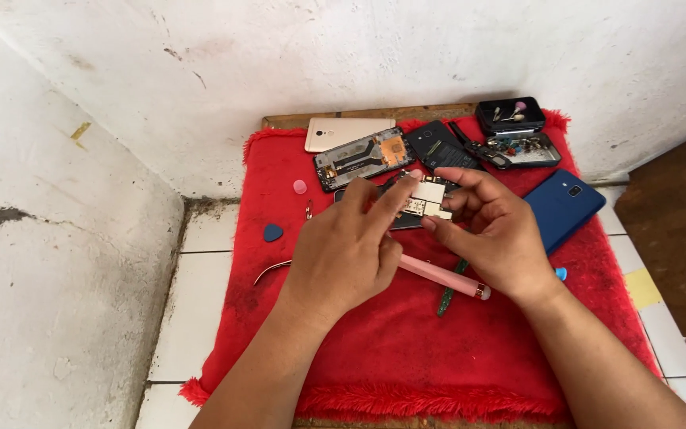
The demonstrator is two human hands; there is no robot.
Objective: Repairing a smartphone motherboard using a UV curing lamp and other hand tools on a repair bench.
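Teardown looks well underway: both hands are up over the middle of the red mat point(406, 349), pinching a small circuit board point(426, 200) between them. Left hand point(343, 254) grips its left end with thumb and forefinger, right hand point(494, 230) cradles the other end, fingers curled. Along the mat's far edge sit a gutted phone frame point(363, 157), a gold phone back point(347, 131), a black back cover point(438, 145) and a parts tray point(510, 115). A blue phone point(565, 206) lies at the right edge. Nothing's back together yet, I'd say.
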